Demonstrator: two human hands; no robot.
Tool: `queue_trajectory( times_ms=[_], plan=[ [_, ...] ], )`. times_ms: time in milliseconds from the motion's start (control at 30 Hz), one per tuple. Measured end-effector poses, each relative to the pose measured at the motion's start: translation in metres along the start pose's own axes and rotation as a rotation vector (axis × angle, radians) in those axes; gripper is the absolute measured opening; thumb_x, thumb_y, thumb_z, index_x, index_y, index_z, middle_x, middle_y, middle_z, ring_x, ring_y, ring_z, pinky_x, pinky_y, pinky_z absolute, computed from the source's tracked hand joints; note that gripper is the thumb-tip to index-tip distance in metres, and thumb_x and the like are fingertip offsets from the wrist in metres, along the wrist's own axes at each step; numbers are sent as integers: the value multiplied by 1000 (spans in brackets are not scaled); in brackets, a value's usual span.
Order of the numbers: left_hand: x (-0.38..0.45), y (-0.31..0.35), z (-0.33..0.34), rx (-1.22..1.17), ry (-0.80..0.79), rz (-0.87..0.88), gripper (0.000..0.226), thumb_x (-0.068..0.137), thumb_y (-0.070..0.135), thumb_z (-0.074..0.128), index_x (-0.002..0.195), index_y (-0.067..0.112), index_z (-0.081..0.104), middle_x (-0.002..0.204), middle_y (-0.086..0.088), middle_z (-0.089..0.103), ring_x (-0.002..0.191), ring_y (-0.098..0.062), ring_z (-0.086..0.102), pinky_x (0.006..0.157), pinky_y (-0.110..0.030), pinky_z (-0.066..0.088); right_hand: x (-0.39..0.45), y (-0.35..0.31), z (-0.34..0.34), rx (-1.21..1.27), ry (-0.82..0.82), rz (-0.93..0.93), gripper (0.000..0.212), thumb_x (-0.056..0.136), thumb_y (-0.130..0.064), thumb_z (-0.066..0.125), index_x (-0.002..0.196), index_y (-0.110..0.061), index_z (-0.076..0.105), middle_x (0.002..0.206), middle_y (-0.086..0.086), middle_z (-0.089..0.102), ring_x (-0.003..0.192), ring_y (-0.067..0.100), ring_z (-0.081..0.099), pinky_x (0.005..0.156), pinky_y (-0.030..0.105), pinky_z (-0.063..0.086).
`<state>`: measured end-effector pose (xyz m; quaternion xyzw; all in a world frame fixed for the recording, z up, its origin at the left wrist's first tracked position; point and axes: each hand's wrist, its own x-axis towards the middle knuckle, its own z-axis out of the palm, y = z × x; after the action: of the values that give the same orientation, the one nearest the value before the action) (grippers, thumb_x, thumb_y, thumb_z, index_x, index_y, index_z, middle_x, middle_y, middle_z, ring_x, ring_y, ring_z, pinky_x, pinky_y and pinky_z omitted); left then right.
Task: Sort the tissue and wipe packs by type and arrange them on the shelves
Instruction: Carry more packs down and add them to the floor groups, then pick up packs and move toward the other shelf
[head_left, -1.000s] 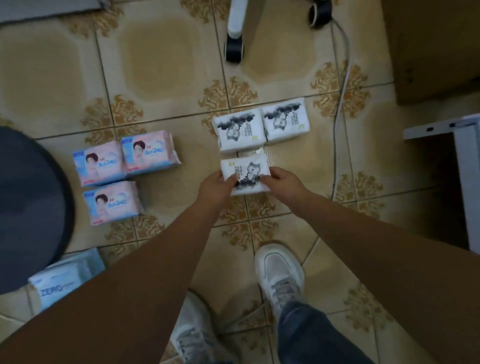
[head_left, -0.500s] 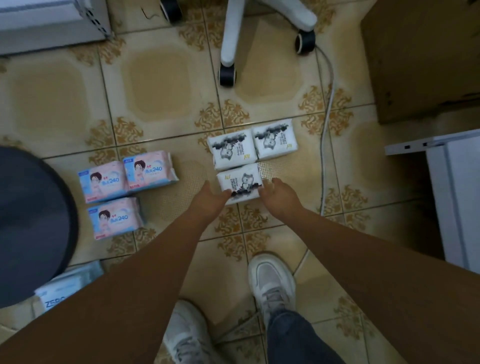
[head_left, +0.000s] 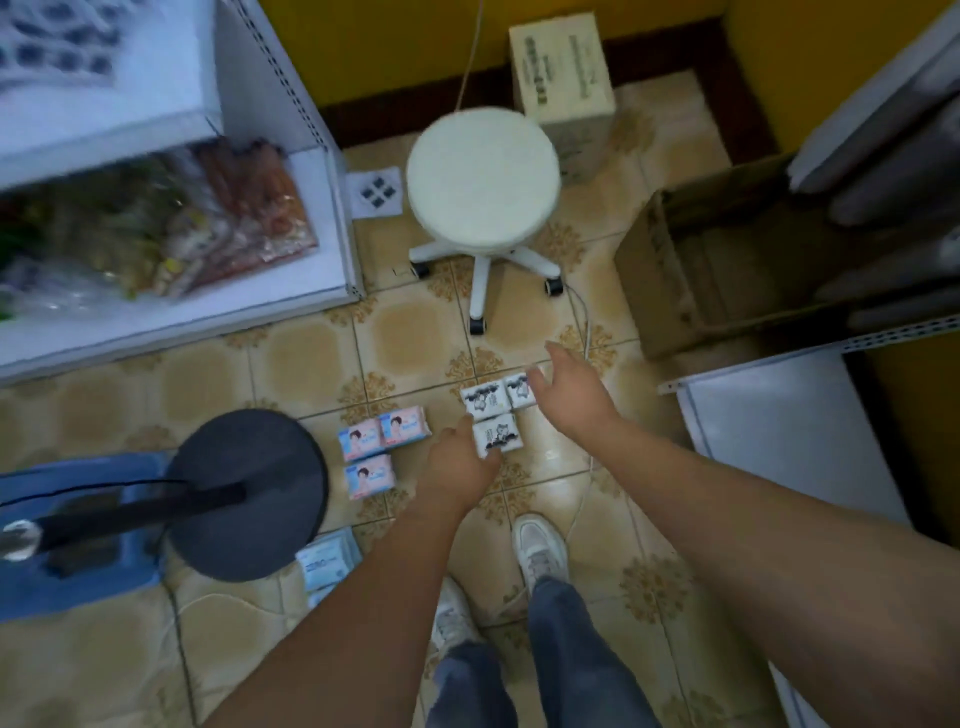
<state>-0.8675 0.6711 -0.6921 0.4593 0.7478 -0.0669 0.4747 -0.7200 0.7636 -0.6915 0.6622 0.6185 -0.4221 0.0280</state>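
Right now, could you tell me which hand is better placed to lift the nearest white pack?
Left. The left hand already touches the nearest white pack at its near-left corner, while the right hand hovers open over the far-right pack.

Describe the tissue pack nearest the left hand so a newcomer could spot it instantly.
Start at the white stool; on the floor tiles in front of it lie three black-and-white cartoon packs. It is the near pack, alone in its row, touching the left hand, while the other two sit side by side behind it.
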Motion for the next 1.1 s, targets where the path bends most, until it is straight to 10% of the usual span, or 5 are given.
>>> queue_trajectory(
  times_ms=[467,933,1100],
  plan=[
    [-340,146,-144,-54,340,370,68,100,47,51,158,19,27,161,-6,30,144,-23,36,114,-37,35,-299,-217,-344,-7,541,-503,58,105,-45,37,156,-17,29,158,5,35,145,25,30,115,40,28],
    [-573,241,-81,17,437,1035,50,100,43,53,145,24,45,145,3,46,135,-14,41,103,-23,30,-631,-123,-429,87,1096,-396,52,105,-45,37,148,-16,42,152,7,45,140,24,39,116,40,30],
    [-655,294,-22,25,390,1222,52,99,45,54,147,24,45,146,2,46,132,-17,45,109,-38,43,-729,-40,-436,115,1222,-274,46,104,-42,40,140,-15,52,145,7,51,134,25,44,113,39,33]
  ],
)
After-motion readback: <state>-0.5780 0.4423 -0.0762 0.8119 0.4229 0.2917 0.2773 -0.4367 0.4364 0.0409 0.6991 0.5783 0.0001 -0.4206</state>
